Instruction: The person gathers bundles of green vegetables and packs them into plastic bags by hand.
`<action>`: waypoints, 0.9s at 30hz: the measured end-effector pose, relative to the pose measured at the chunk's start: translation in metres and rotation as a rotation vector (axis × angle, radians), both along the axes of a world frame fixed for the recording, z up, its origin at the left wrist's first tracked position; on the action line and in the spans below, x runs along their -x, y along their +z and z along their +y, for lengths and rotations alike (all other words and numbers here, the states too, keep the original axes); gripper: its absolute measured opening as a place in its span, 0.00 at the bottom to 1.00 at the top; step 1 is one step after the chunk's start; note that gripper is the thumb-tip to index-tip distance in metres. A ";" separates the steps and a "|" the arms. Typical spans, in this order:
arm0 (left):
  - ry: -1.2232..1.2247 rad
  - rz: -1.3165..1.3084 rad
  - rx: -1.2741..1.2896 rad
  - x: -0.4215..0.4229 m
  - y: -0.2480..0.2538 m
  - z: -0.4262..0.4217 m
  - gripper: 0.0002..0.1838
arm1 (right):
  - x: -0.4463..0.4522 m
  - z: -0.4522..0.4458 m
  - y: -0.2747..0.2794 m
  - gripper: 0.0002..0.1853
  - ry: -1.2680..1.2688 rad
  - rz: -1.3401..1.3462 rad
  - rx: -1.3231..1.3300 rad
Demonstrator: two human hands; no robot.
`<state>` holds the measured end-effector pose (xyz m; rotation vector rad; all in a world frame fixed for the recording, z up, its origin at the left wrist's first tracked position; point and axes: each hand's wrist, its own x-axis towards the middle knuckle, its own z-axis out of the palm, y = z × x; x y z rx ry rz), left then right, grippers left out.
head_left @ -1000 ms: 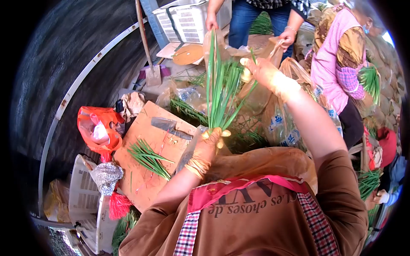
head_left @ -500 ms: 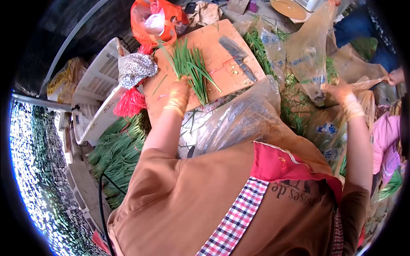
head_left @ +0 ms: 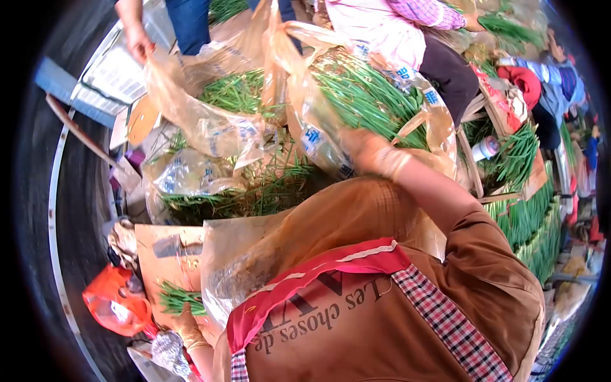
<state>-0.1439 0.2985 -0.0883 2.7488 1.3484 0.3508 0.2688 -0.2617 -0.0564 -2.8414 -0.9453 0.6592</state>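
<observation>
At the lower left, my left hand (head_left: 186, 325) is closed around a bunch of chives (head_left: 180, 298) that lies on the wooden board (head_left: 149, 261). A cleaver (head_left: 169, 246) rests farther up the same board. My right hand (head_left: 369, 153), in a thin glove, is smeared by motion at the near side of a large clear plastic bag (head_left: 304, 124); its fingers cannot be made out. Inside that bag lie many long chives (head_left: 369, 95). A second open bag (head_left: 219, 130) beside it holds more loose green leaves (head_left: 237, 89).
Another person's hand (head_left: 139, 46) holds the second bag's edge at the upper left. A person in a pink top (head_left: 379, 28) sits at the upper right. An orange-red plastic bag (head_left: 118, 302) stands beside the board. Rows of chives (head_left: 525, 223) lie at the right.
The view has swung to the right, toward the bags and the people. My right hand has moved to the large bag of chives. My left hand stays at the bunch on the board.
</observation>
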 end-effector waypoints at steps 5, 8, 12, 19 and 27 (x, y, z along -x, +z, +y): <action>-0.383 -0.515 0.674 -0.232 0.150 -0.207 0.21 | 0.009 0.043 -0.065 0.19 0.438 0.334 -0.244; -0.864 -0.290 1.080 -0.339 0.155 -0.316 0.17 | -0.004 0.035 -0.024 0.19 0.390 0.266 -0.063; -1.090 0.104 1.517 -0.438 0.066 -0.393 0.13 | -0.042 -0.016 -0.004 0.28 -0.340 -0.475 -0.380; -0.289 -0.063 1.664 -0.551 -0.038 -0.343 0.17 | -0.099 -0.031 -0.061 0.67 -0.613 -0.139 0.006; -0.258 -0.661 1.987 -0.524 0.003 -0.338 0.33 | -0.061 -0.008 -0.027 0.39 -0.494 0.094 -0.603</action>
